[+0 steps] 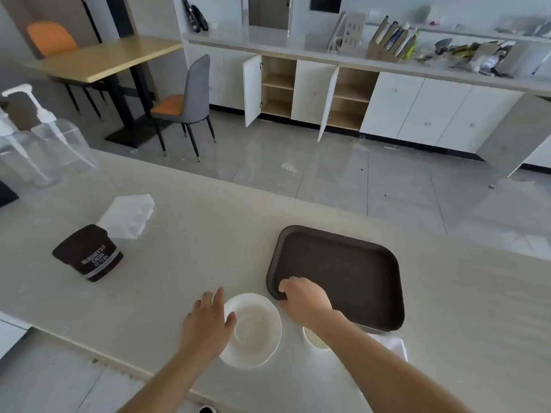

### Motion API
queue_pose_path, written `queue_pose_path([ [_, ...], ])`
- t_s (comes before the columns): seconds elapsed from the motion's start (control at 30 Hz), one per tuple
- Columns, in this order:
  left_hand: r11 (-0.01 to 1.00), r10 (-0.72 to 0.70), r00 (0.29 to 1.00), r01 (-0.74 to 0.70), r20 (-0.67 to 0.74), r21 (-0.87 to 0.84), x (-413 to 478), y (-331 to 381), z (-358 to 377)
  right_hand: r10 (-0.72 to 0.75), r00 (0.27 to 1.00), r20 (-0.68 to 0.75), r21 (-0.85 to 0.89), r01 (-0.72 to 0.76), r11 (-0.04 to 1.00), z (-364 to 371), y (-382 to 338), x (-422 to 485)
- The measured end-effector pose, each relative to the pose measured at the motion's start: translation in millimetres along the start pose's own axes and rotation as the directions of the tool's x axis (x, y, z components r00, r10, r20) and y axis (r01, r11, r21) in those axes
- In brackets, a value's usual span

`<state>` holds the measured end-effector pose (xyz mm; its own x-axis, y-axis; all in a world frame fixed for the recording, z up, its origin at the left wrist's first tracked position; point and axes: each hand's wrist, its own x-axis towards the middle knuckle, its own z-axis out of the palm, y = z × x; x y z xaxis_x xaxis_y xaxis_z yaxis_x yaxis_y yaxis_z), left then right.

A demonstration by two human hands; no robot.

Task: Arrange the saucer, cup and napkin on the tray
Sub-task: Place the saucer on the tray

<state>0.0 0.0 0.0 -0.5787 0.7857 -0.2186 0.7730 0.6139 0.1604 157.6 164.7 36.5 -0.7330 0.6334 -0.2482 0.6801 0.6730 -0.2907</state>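
Saucer (pixel 253 329) waits at the tray's (pixel 357 263) eight o'clock; left hand (pixel 205 323) fingers spread on its rim (to lift), right hand (pixel 304 299) fingers clamp the tray corner, steadying it.

This looks like an office break room or pantry. A long pale surface (pixel 208 234) fills the foreground. Across the grey tiled floor (pixel 328 174), white base cabinets (pixel 417 111) line the upper right, two doors hanging open on bare shelves. Upper left stand a wooden table (pixel 104 58) and padded chairs (pixel 187 105).
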Motion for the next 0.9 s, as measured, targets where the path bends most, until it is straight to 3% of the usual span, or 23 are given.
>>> queue_pose_path([
  [0.4, 0.915, -0.19, 0.976, 0.215, 0.105, -0.343, -10.9, -7.1, 17.6, 0.047, 0.984, 0.171, -0.269, 0.001, 0.963, 36.6, -13.4, 13.2],
  [0.57, 0.698, -0.345, 0.925, 0.367, 0.159, -0.615, -16.2, -5.5, 20.4, 0.065, 0.984, 0.164, -0.252, -0.022, 0.967, 36.5, -19.3, 17.4],
  [0.77, 0.537, -0.374, 0.901, 0.402, 0.218, -0.742, -17.2, -0.5, 14.9, 0.032, 0.998, 0.06, -0.191, -0.02, 0.981, 22.5, -21.3, 19.3],
  [0.9, 0.451, -0.373, 0.894, 0.407, 0.247, -0.794, -7.2, 12.3, 7.7, 0.102, 0.995, 0.018, -0.005, -0.102, 0.995, 9.1, -11.2, 25.2],
])
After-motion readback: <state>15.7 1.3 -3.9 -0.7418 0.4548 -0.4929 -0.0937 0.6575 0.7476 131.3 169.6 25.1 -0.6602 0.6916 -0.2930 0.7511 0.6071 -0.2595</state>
